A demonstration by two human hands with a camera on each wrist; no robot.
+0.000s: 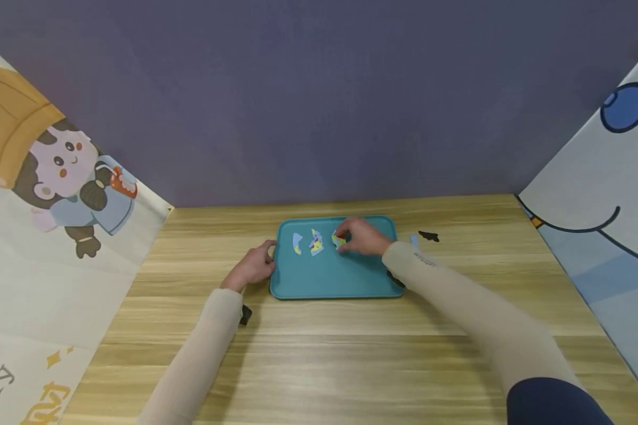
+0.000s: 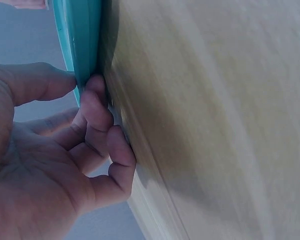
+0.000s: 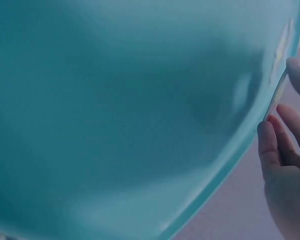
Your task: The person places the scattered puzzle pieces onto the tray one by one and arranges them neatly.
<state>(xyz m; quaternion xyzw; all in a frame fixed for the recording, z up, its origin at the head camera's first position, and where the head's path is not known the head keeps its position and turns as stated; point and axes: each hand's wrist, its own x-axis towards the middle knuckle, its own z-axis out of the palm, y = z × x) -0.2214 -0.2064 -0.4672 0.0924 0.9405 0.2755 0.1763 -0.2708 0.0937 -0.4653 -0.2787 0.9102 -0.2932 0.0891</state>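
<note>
My left hand [image 1: 255, 264] grips the left edge of a teal tray [image 1: 335, 286]. In the left wrist view the thumb lies against the tray's rim [image 2: 85, 40], with fingers curled at its underside. Over the tray's upper right part, my right hand [image 1: 364, 236] pinches a flat, multicoloured puzzle piece [image 1: 337, 241] between thumb and fingers. The right wrist view shows this thin piece [image 3: 275, 97] edge-on, low over the tray. To its left on the tray lie an irregular purple and yellow piece [image 1: 316, 243] and a narrow light-blue and yellow one [image 1: 297, 243].
Right of the tray, a dark, jagged flat piece [image 1: 429, 236] and a small light-blue piece [image 1: 414, 241] lie on the wooden table [image 1: 319, 360]. A dark wall [image 1: 319, 106] stands behind the table, with printed panels [image 1: 606, 195] at both sides.
</note>
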